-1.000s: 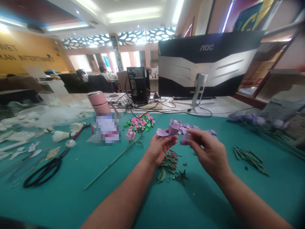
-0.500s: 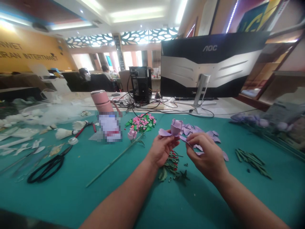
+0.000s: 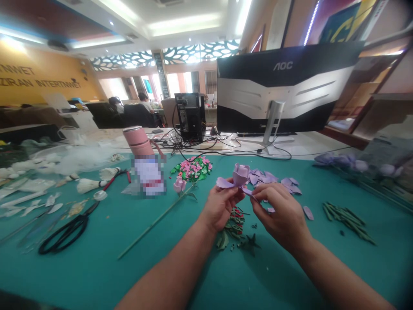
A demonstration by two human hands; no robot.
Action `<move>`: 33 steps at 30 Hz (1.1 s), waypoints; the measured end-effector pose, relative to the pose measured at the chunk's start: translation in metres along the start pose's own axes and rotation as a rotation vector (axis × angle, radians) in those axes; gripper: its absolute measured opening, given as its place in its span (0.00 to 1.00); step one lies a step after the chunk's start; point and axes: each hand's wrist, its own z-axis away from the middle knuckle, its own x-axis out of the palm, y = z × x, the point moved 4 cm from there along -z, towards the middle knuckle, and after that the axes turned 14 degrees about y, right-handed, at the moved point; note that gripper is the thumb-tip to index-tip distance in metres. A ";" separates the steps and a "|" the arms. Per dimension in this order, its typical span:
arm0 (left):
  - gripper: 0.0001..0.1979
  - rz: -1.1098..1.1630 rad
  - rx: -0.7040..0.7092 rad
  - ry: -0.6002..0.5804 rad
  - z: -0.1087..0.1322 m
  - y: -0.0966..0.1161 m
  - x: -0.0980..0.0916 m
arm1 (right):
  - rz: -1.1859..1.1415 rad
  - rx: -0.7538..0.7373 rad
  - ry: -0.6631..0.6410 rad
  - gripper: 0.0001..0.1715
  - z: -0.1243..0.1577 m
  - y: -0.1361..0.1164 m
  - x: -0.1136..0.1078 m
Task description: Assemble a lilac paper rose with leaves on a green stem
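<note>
Your left hand (image 3: 222, 211) pinches a lilac flower (image 3: 241, 175) below its bud; your right hand (image 3: 277, 215) pinches its lower petal (image 3: 249, 191) between fingertips; loose petals (image 3: 262, 176) lie just behind.

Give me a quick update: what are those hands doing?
Left hand holding lilac craft rosebud; right hand pinching its thin lilac petal; loose lilac petals just beyond.

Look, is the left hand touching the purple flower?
Touching. The head view shows the left hand with its fingers closed around the base of the lilac flower, with no gap.
</note>
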 end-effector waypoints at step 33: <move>0.18 -0.022 0.085 -0.031 -0.001 0.000 0.002 | 0.076 -0.094 0.031 0.09 -0.002 -0.005 -0.002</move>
